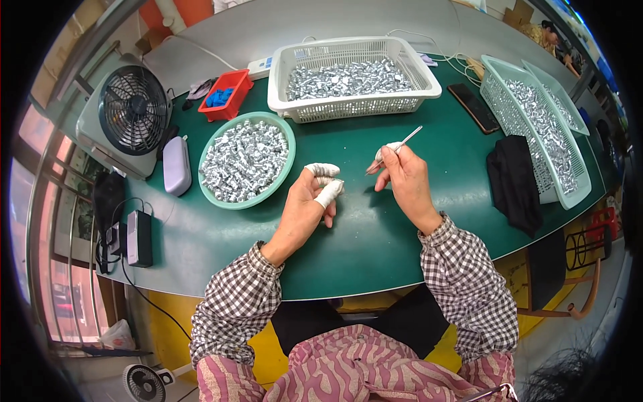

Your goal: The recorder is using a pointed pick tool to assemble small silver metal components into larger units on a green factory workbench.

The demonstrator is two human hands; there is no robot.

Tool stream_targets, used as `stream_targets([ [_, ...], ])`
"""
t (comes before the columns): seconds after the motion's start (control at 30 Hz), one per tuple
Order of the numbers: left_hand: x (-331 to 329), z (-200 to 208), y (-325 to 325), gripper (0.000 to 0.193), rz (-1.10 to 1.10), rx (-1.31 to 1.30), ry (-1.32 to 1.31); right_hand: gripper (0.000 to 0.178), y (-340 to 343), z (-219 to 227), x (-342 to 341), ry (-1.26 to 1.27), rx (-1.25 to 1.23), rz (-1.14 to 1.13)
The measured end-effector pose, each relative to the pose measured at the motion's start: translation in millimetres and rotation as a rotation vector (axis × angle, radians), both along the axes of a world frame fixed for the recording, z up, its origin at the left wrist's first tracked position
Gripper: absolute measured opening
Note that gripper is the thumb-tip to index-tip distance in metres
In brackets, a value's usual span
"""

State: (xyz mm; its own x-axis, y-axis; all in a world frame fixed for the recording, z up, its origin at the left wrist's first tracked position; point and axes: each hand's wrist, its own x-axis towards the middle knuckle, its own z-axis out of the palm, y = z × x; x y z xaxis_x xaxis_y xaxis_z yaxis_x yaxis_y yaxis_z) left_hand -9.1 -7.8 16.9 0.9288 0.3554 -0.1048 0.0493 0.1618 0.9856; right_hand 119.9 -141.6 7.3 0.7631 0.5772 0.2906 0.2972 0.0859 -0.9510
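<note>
Above the middle of the green tabletop, my left hand is closed in a pinch. White tape wraps its thumb and fingers, and what sits between the tips is too small to make out, perhaps a small metal part. To its right, my right hand grips a thin, pen-like metal tool, with one end pointing up and right and the narrow tip aimed toward the left hand. A finger of this hand is taped too. Tool tip and left fingertips are apart. Beside my left hand stands a round mint-green basin full of small silver metal parts.
A white basket of similar metal parts stands at the back; mint baskets line the right. Also around are a black cloth, a phone, a red bin, a fan, a lilac case and a small speaker-like box.
</note>
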Motion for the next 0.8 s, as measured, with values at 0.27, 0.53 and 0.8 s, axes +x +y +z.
stream_targets([
  [0.27,-6.8,-4.0,-4.2,0.014,-0.024,0.903,-0.18,0.023,0.5,-5.8,10.9,-0.141,0.028,-0.106],
  [0.53,-14.4,-2.6,-14.0,0.019,-0.089,1.321,-0.14,0.023,-1.1,-6.5,12.5,-0.158,0.071,-0.121],
  [0.8,-23.0,-10.0,-13.3,0.015,-0.087,1.277,-0.007,0.024,-0.1,-3.4,11.1,-0.186,0.069,-0.11],
])
